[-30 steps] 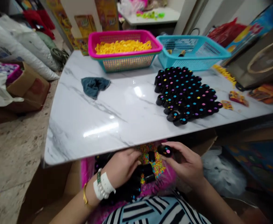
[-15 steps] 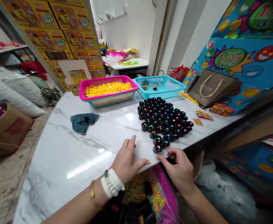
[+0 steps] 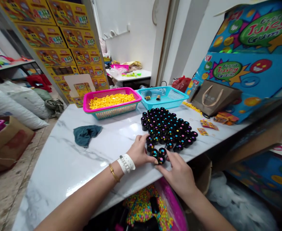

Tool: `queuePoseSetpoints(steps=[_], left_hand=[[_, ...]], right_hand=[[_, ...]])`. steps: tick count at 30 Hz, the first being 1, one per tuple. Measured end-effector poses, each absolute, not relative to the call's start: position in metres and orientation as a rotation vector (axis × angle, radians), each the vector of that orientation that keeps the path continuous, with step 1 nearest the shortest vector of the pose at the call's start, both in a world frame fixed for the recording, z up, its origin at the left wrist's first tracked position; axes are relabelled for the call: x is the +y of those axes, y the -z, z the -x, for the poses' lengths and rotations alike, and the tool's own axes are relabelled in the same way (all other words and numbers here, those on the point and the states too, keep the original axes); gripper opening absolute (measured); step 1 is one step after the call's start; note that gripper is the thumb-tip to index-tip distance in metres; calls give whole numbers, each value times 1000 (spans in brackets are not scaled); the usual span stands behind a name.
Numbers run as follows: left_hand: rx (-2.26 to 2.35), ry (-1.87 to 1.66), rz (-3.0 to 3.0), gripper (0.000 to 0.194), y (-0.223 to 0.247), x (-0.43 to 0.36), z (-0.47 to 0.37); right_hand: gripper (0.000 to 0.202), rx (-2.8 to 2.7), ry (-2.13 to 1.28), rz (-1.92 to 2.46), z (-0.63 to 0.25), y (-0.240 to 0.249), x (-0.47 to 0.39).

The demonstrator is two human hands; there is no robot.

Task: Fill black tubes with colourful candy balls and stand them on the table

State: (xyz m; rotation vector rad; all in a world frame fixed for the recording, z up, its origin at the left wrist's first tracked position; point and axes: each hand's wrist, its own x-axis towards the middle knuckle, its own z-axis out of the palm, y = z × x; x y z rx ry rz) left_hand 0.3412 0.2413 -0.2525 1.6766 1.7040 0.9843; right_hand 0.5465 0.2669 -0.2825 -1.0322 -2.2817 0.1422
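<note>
Small black cups [image 3: 163, 126] with bright coloured bits in their tops stand packed together on the white marbled table [image 3: 102, 160]. At the cluster's front, my left hand [image 3: 141, 152] curves around the left side of a few cups, its thumb at the nearest cup [image 3: 161, 159]. My right hand [image 3: 179, 171] bends around these cups from the right, thumb in front and fingers along the side. Both hands touch the cups, which stay upright between them. Below the table edge, a pink tub [image 3: 176, 205] holds coloured candy beads [image 3: 141, 202] and black tubes or cups, partly cut off.
Behind the cups stand a pink-rimmed basket [image 3: 86, 104] of yellow ring-like pieces and a blue basket [image 3: 177, 102] with two small items. A dark green cloth [image 3: 85, 133] lies left. A paper bag [image 3: 212, 96] and blue gum cartons [image 3: 247, 70] stand right.
Both hands have moved in against the front cups; the left went right and onto them. The front cups now sit closer together. The view has tilted slightly.
</note>
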Motion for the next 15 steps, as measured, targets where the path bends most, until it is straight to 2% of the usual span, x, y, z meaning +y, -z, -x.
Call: queuePoseSetpoints(steps=[6,10,15], left_hand=[[1817,-931,-1640,106,252,237,-333],[1902,-864,-1547,102,243,236,-322],[1948,-756,-1627,82,235,234,-308]], right_hand=[[58,-2361,-161,1038,-524,283,271],[60,-2392,-301,1057,-502,279,277],[38,-2429,-470,1056,-484,267,283]])
